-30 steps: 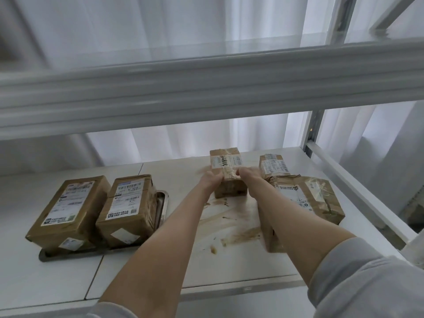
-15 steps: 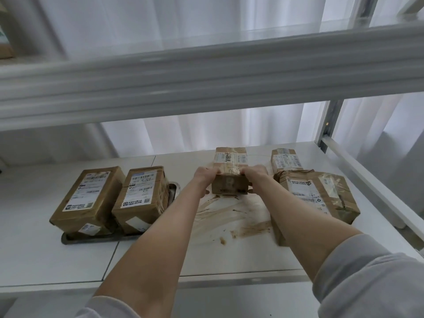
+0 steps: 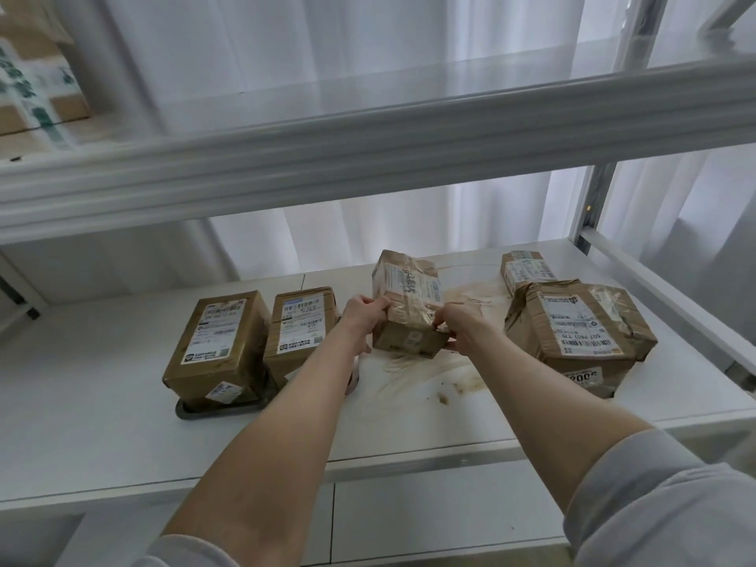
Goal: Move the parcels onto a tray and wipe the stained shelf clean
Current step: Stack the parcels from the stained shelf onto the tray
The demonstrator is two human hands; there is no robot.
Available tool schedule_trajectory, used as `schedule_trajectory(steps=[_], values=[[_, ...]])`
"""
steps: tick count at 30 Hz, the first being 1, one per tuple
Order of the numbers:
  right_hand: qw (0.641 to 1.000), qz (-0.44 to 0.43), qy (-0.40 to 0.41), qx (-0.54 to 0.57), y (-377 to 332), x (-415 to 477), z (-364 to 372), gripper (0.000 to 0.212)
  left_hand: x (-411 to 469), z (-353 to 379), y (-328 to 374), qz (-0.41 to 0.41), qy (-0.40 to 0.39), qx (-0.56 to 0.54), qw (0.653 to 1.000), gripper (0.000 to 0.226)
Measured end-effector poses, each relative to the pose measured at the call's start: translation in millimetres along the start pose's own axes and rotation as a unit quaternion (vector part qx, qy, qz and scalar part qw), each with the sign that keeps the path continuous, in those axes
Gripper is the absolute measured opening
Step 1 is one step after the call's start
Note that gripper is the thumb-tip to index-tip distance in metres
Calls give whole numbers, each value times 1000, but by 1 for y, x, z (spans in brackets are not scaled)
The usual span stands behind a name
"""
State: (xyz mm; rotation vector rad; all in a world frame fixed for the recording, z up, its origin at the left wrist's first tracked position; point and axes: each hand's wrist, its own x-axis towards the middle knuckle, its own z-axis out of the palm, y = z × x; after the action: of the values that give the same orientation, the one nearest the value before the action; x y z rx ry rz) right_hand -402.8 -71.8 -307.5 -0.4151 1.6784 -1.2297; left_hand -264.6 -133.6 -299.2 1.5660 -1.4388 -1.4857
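Observation:
Both hands hold a taped brown parcel (image 3: 407, 304) just above the white shelf (image 3: 102, 423): my left hand (image 3: 362, 317) grips its left side, my right hand (image 3: 460, 327) its right front corner. Brown smeared stains (image 3: 429, 370) mark the shelf under and in front of it. A dark metal tray (image 3: 192, 409) on the left carries two labelled parcels, one on the left (image 3: 217, 345) and one on the right (image 3: 300, 325). On the right sit a large crumpled parcel (image 3: 581, 333) and a small one (image 3: 527, 272) behind it.
An upper shelf beam (image 3: 368, 149) crosses the view above my hands. A box with green print (image 3: 32, 83) stands on the upper shelf at the far left. A white rail (image 3: 675, 304) bounds the shelf on the right. White curtains hang behind.
The held parcel has come off the stained spot and moved left and toward me, tilting. More of the stain behind it now shows. My view has shifted left.

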Motion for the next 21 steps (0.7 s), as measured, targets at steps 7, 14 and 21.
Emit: schedule_trajectory(steps=[7, 14, 21], values=[[999, -38, 11, 26, 12, -32, 14, 40, -20, -19, -12, 70, -31, 20, 997, 32], [998, -32, -37, 47, 12, -60, 20, 51, -44, -19, -5, 182, -6, 166, 969, 40], [997, -50, -51, -16, -2, -66, 12, 81, -61, -12, 5, 245, 1, 239, 940, 36]])
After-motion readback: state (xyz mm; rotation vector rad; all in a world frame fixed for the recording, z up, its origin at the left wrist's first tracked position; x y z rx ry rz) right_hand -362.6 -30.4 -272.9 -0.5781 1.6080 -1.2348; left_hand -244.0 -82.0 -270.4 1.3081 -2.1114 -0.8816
